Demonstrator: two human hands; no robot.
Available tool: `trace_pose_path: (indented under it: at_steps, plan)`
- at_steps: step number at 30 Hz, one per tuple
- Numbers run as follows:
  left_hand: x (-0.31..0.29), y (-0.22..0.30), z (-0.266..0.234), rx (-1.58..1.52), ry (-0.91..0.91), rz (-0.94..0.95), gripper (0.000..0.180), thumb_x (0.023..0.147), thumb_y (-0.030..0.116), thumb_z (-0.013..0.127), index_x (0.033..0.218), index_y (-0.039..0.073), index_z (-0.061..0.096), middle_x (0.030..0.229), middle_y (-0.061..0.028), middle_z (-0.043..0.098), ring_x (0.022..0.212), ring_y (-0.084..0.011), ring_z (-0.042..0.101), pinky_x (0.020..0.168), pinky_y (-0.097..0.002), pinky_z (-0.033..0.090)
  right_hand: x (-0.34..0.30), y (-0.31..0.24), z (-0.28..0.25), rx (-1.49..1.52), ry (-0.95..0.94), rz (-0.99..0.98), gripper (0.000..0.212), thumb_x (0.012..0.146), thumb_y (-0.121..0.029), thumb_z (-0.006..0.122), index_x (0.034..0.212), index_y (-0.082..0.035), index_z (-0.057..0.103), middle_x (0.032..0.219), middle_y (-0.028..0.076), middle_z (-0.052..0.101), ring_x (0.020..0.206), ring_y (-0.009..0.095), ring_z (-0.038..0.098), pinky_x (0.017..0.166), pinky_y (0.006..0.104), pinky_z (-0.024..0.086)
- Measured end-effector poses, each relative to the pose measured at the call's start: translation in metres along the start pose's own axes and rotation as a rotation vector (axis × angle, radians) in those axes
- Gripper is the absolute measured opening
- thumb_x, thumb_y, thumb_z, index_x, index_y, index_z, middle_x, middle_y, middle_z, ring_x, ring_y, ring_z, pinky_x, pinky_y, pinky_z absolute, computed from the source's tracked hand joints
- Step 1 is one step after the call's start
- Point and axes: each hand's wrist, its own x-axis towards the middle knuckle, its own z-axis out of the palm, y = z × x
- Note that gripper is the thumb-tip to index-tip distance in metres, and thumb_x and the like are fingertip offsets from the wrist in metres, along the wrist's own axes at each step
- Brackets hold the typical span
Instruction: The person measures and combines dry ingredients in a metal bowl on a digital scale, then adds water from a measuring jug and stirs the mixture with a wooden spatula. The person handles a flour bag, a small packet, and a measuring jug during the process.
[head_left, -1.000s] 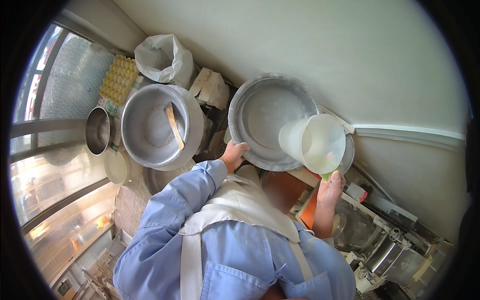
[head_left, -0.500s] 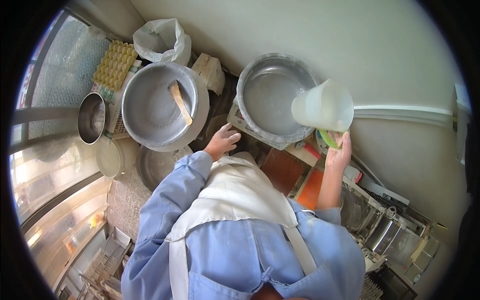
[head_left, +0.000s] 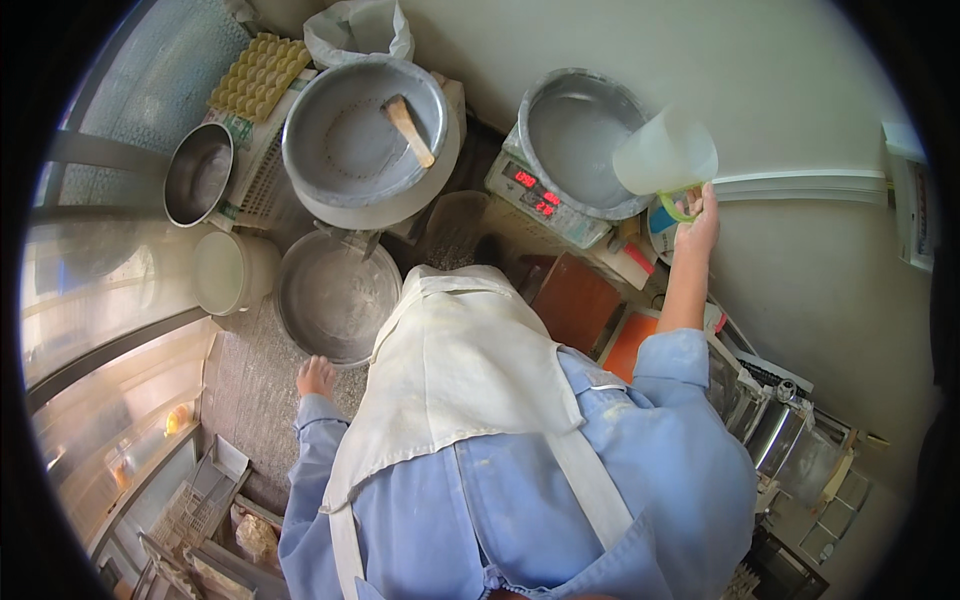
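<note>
My right hand grips the green handle of a translucent plastic jug. The jug lies tilted, its mouth end over the right side of a wide grey metal basin. That basin stands on a digital scale with lit red digits. Whether liquid leaves the jug cannot be made out. My left hand hangs low at my side, holding nothing, fingers somewhat apart. Just beyond it is a shallow round metal pan near the floor.
Another large basin at the far left holds a wooden scraper. Around it are an egg tray, a steel bowl, a white bucket and a white bag. Machinery with a metal roller stands at right.
My left hand has dropped back from between the two basins to my side. The jug has stayed in my right hand over the basin, and my view has shifted, uncovering the scale's display.
</note>
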Motion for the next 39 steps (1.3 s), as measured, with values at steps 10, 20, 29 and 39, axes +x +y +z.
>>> trace_pose_path:
  at_steps: [10, 20, 29, 39]
  plan:
    - [0.013, -0.095, -0.092, -0.082, 0.120, -0.201, 0.039, 0.085, 0.025, 0.041, 0.118, 0.003, 0.038, 0.121, -0.0120, 0.039, 0.112, -0.0265, 0.035, 0.091, -0.0362, 0.029, -0.003, 0.004, -0.015, 0.040, 0.035, -0.057, 0.027, 0.074, -0.028, 0.064, 0.068, -0.011, 0.044, 0.069, 0.002, 0.047, 0.071, 0.015, 0.045, 0.075, 0.0346, 0.035]
    - [0.024, -0.078, -0.039, -0.254, -0.176, -0.141, 0.046, 0.087, 0.030, 0.029, 0.124, 0.003, 0.030, 0.136, -0.0139, 0.024, 0.128, -0.0288, 0.018, 0.103, -0.0396, 0.016, -0.011, 0.004, 0.009, 0.068, 0.122, -0.041, 0.037, 0.074, -0.020, 0.063, 0.050, -0.013, 0.036, 0.049, -0.001, 0.033, 0.050, 0.011, 0.036, 0.060, 0.0301, 0.042]
    - [0.028, -0.093, -0.051, -0.237, -0.015, -0.132, 0.044, 0.084, 0.030, 0.037, 0.118, 0.003, 0.036, 0.130, -0.0158, 0.031, 0.122, -0.0338, 0.024, 0.101, -0.0429, 0.018, -0.002, 0.001, 0.023, 0.065, 0.166, -0.055, 0.037, 0.072, -0.020, 0.064, 0.048, -0.014, 0.036, 0.045, -0.002, 0.031, 0.044, 0.010, 0.031, 0.071, 0.0364, 0.043]
    - [-0.024, -0.072, -0.029, 0.099, 0.157, -0.061, 0.044, 0.077, 0.027, 0.047, 0.111, -0.001, 0.044, 0.113, -0.0184, 0.045, 0.105, -0.0316, 0.041, 0.089, -0.0388, 0.031, 0.007, 0.005, 0.023, 0.085, 0.198, -0.010, 0.023, 0.072, -0.021, 0.064, 0.062, -0.011, 0.046, 0.051, -0.002, 0.033, 0.045, 0.010, 0.033, 0.065, 0.0345, 0.041]
